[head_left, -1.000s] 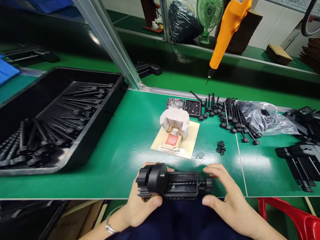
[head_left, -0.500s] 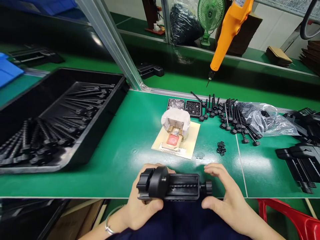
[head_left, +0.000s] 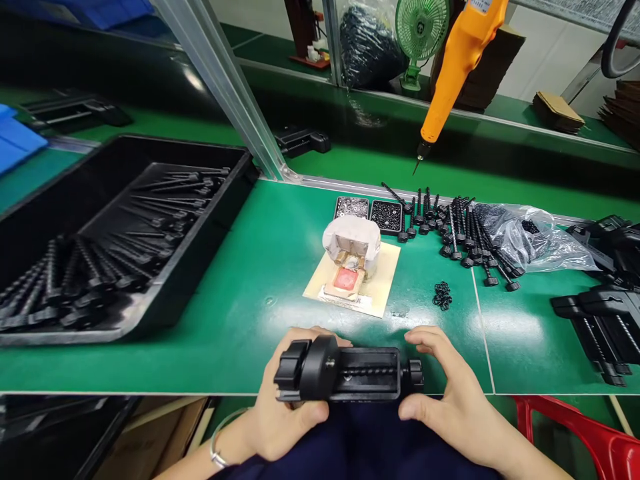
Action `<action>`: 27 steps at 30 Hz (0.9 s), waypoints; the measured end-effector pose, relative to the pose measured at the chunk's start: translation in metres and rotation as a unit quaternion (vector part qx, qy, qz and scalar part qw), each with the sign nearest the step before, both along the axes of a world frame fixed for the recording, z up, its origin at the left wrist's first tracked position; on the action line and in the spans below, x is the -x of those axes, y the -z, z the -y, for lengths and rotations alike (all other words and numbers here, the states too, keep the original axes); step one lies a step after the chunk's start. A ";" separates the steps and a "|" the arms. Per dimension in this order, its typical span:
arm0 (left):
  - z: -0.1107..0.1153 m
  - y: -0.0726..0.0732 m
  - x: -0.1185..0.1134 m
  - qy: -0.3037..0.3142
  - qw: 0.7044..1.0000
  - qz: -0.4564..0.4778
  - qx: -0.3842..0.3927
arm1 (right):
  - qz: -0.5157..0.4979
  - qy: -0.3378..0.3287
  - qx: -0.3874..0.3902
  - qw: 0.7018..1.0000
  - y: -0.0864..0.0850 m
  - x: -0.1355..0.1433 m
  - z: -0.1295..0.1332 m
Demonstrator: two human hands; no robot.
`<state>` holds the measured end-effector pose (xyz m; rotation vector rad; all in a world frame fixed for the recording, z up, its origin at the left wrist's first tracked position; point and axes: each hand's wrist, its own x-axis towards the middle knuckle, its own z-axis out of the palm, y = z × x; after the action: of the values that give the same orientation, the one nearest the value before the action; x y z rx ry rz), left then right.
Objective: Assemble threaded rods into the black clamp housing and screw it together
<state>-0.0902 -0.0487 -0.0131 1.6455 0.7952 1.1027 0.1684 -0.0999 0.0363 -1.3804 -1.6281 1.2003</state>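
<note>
My left hand [head_left: 285, 407] is wrapped round the left end of a black plastic clamp bracket [head_left: 367, 360], with a ridged knob, a round body and a long frame with a threaded rod down its middle. At the bracket's right end is a small knurled screw head [head_left: 415, 375]. My right hand [head_left: 453, 393] curves around that end, thumb and fingers apart. The bracket is above the bench's front edge. Beyond it a white block fixture [head_left: 353, 237] with a red pad stands on a cream sheet [head_left: 390, 280].
At left is a large black tray [head_left: 200, 267] of long screws. An orange electric screwdriver [head_left: 450, 73] hangs above the bench. Behind the fixture are two small parts trays [head_left: 386, 217]. Loose knobbed screws [head_left: 470, 240], a plastic bag [head_left: 540, 243], small black rings [head_left: 443, 297] and further brackets [head_left: 600, 323] lie at right.
My right thumb and fingers have shifted slightly left around the screw head. The bracket has barely moved. Black parts on the green surface behind have slid slightly right.
</note>
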 end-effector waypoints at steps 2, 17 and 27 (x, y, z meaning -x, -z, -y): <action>0.000 0.000 0.000 -0.005 1.000 -0.003 0.000 | 0.004 -0.018 0.014 1.000 0.000 0.000 -0.001; 0.000 0.001 0.000 0.006 1.000 0.009 -0.011 | -0.011 -0.008 0.030 0.999 0.002 0.000 0.002; 0.001 -0.012 -0.006 -0.001 1.000 -0.003 -0.020 | 0.006 -0.030 0.023 0.999 0.000 0.000 0.000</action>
<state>-0.0841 -0.0494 -0.0012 1.6823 0.7834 1.1228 0.1687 -0.1004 0.0366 -1.3779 -1.6708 1.2737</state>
